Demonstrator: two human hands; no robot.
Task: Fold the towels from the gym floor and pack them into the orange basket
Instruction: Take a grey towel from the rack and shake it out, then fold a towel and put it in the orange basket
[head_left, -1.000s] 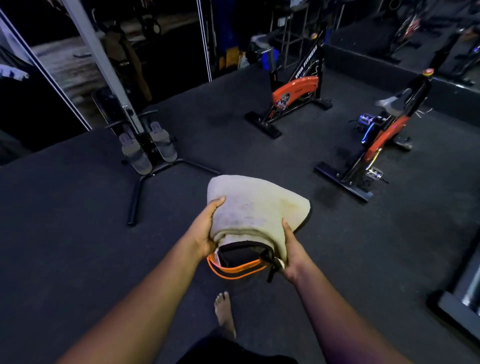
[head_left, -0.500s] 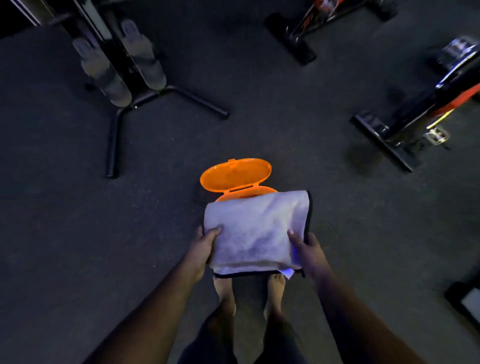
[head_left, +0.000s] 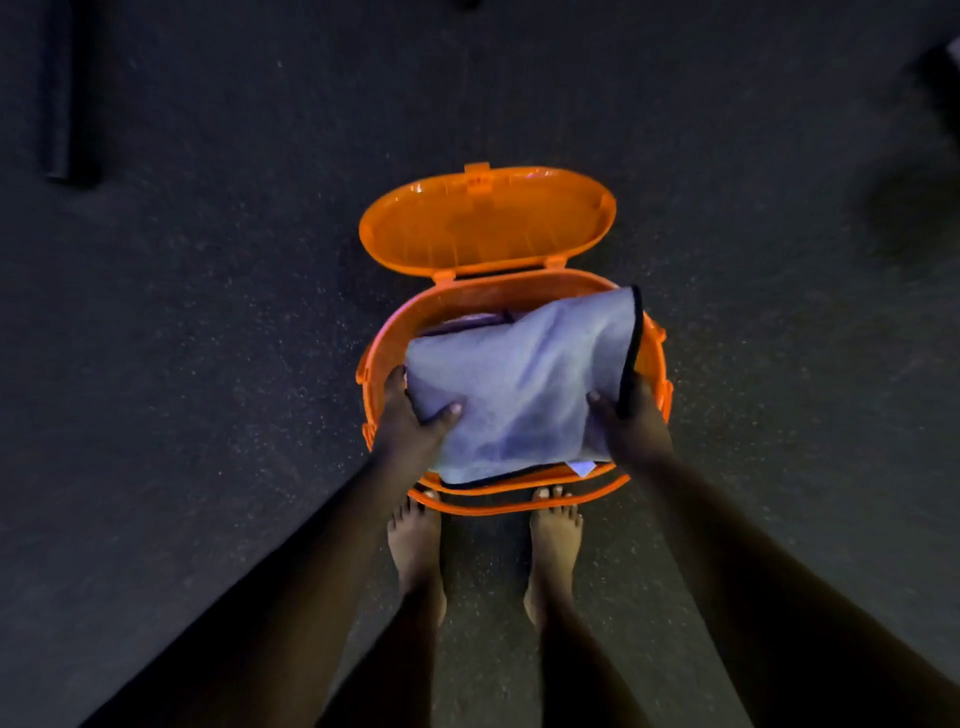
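An orange basket (head_left: 498, 299) stands on the dark gym floor just ahead of my bare feet, its lid (head_left: 485, 221) swung open at the far side. A folded pale towel with a black edge (head_left: 524, 384) lies across the basket's mouth. My left hand (head_left: 410, 415) grips the towel's near left corner, thumb on top. My right hand (head_left: 626, 421) holds its near right side by the black edge. A bit of another cloth (head_left: 467, 321) shows inside the basket at the far left.
Speckled dark rubber floor (head_left: 208, 364) surrounds the basket. A black bar of a machine's foot (head_left: 57, 93) lies at the far left. A dark shape (head_left: 940, 78) sits at the right edge. My bare feet (head_left: 415, 545) stand just behind the basket.
The view has tilted down from the gym to the basket. The folded towel went from chest height down onto the basket's mouth, both hands still holding it.
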